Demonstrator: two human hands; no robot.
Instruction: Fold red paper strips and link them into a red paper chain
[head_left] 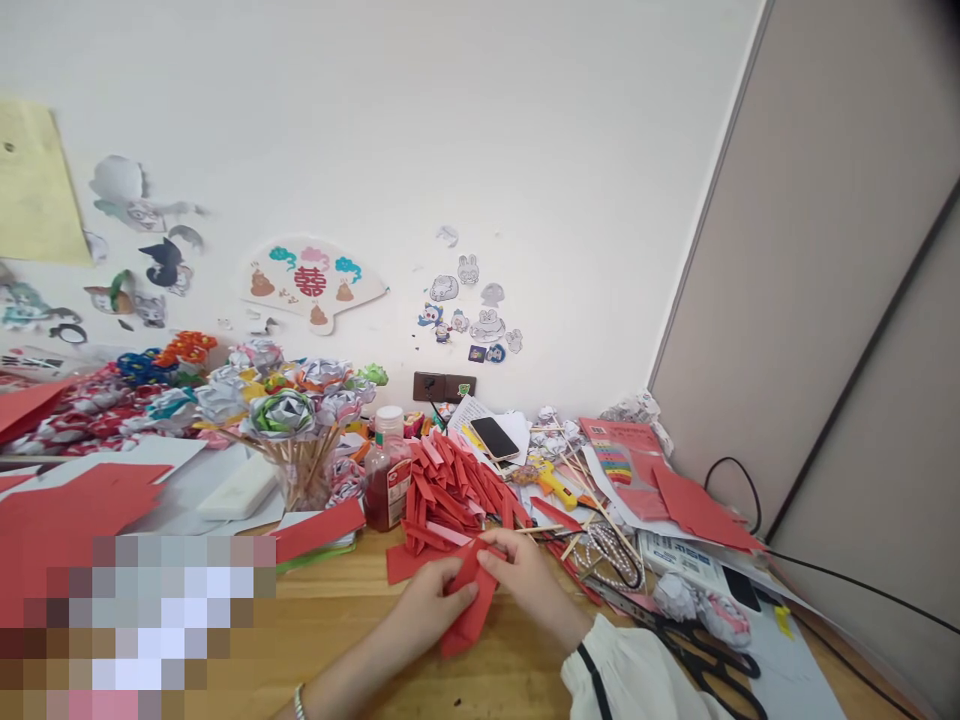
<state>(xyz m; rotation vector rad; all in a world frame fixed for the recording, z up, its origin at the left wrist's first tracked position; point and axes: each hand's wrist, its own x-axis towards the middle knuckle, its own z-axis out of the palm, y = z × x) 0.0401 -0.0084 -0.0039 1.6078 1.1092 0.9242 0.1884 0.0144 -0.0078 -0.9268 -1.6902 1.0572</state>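
Observation:
Between both hands is a piece of red paper point(466, 628), partly folded and tilted over the wooden table. My left hand point(429, 605) pinches its left side, thumb on top. My right hand point(517, 565) grips its upper right edge with thumb and fingers. Just beyond the hands lies a heap of folded red paper strips point(454, 485). Under the near side of that heap a flat red sheet point(405, 565) rests on the table. The fingers beneath the held paper are hidden.
A bottle of red liquid point(386, 485) stands left of the heap, near a cup of sticks point(304, 470) and paper flowers point(281, 412). To the right are a yellow glue gun point(556, 485), a bead string point(611, 560), black-handled scissors point(709, 650) and a phone point(495, 438). Red sheets point(75, 510) lie left.

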